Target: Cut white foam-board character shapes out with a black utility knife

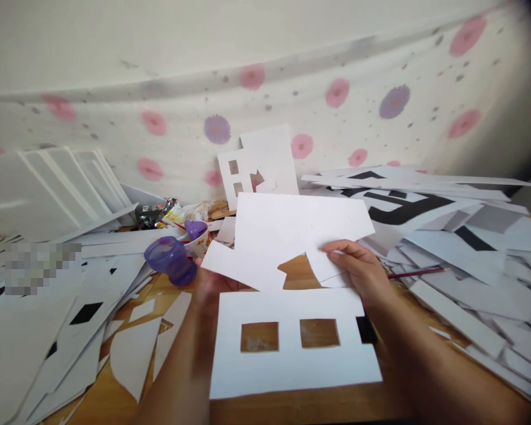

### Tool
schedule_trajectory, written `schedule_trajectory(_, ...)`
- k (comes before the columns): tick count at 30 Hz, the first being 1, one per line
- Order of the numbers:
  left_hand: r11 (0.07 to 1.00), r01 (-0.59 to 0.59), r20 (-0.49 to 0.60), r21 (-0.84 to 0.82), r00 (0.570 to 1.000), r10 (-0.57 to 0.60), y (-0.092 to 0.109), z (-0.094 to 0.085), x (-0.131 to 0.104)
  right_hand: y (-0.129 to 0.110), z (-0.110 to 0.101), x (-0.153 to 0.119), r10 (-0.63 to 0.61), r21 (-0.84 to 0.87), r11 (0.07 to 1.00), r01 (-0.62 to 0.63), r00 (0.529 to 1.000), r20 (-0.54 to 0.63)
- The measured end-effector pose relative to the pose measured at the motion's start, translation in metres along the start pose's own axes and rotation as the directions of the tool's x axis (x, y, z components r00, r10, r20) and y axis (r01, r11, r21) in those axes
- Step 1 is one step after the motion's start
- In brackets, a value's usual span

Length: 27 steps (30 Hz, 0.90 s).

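Note:
I hold a white cardboard sheet point(269, 230) above the table, tilted, with an irregular cut-out in its lower edge. My left hand point(215, 282) grips its left corner, the fingers mostly hidden beneath it. My right hand point(358, 268) pinches the sheet at the lower right, thumb and fingers closed on a flap-like part there. Just below lies or hovers a second white cardboard piece point(292, 369) with two rectangular window openings; I cannot tell if it touches the table. A small black piece point(366, 330) shows at its right edge, near my right wrist.
Propped against the flowered curtain point(181, 147) stands another cut white board point(269, 159). A purple plastic cup point(166, 260) and a patterned paper cup point(200, 243) are left of centre. Paper scraps point(135, 354) cover the left; stacked cut sheets point(460, 248) and a pencil point(418, 273) lie right.

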State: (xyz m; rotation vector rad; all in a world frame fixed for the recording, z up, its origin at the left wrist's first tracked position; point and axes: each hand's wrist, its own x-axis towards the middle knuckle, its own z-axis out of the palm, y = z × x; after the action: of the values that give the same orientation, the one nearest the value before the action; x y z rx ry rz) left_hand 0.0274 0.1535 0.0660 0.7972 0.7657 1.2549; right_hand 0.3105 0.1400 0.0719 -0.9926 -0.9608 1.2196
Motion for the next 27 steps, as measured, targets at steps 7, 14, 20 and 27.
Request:
schedule_trajectory(7, 0.982, 0.093, 0.184, 0.165, 0.975, -0.123, 0.021, -0.015, -0.001, -0.067, -0.019, 0.020, -0.227, -0.309, 0.905, 0.293, 0.946, 0.233)
schedule_trajectory(14, 0.998, -0.055, -0.114, 0.002, 0.992, 0.055, -0.006, 0.017, 0.009, -0.087, 0.014, 0.029, -0.316, -0.343, 0.801, 0.490, 0.833, 0.453)
schedule_trajectory(20, 0.973, -0.228, -0.308, -0.041, 0.929, 0.205, 0.002, 0.010, 0.008, -0.066, -0.027, 0.026, -0.307, -0.407, 0.831, 0.379, 0.923, 0.232)
schedule_trajectory(27, 0.968, -0.235, -0.335, -0.090, 0.922, 0.193, -0.007, 0.019, 0.004, 0.020, -0.072, -0.007, -0.107, -0.914, 0.402, 0.060, 0.994, 0.018)
